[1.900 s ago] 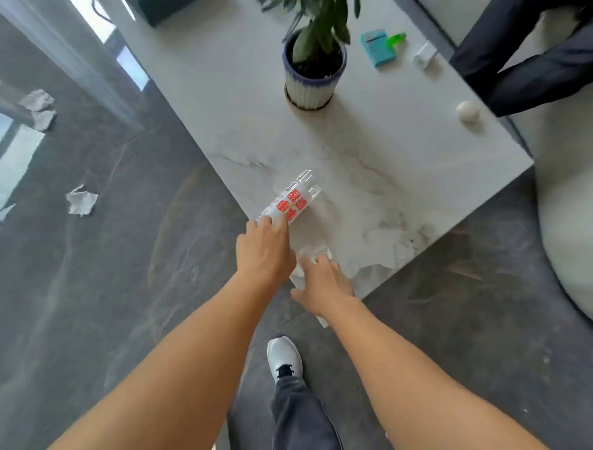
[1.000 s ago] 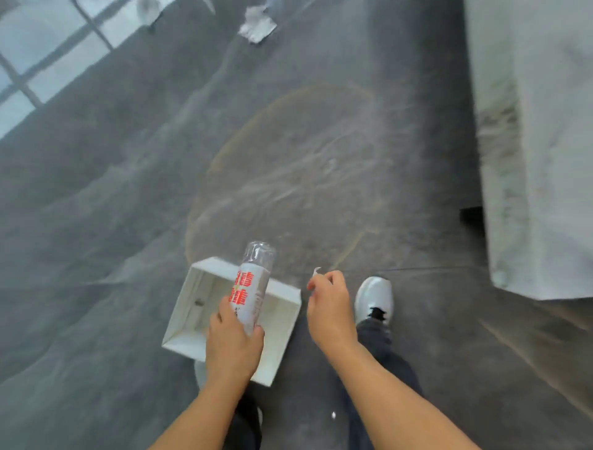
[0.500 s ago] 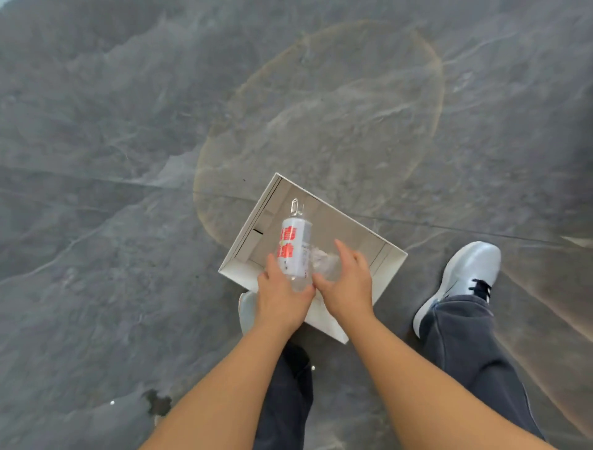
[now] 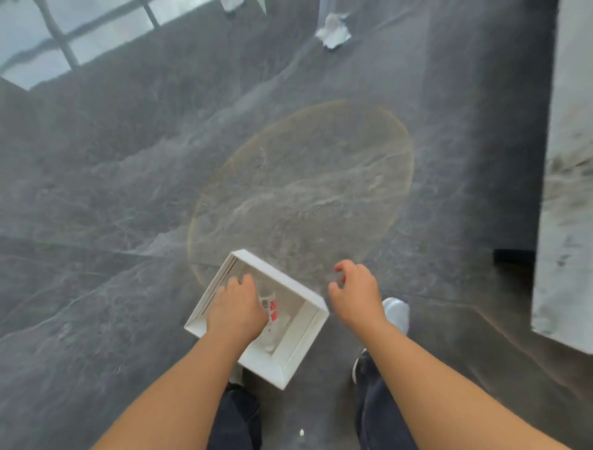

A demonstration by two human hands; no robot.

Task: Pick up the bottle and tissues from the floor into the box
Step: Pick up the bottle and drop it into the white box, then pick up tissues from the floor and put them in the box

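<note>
A white open box (image 4: 285,369) stands on the dark floor in front of my feet. Inside it lies the clear bottle (image 4: 272,311) with a red label, on something white and crumpled that looks like tissue (image 4: 271,342). My left hand (image 4: 237,308) hovers over the box's left half with loosely curled fingers; the bottle lies just right of it, partly hidden. My right hand (image 4: 354,295) is to the right of the box, fingers apart and holding nothing. A crumpled tissue (image 4: 333,30) lies far ahead on the floor, and another tissue (image 4: 231,4) is cut off by the top edge.
A white marble table (image 4: 571,192) fills the right edge, with a dark leg (image 4: 513,257) under it. My white shoe (image 4: 398,313) is right of the box. A round stain (image 4: 305,180) marks the floor ahead. Bright window reflections lie at the top left.
The bottle went from both hands down into the box. My right hand pulled away to the right. The view tilted up, and the far tissues and the table came back into sight.
</note>
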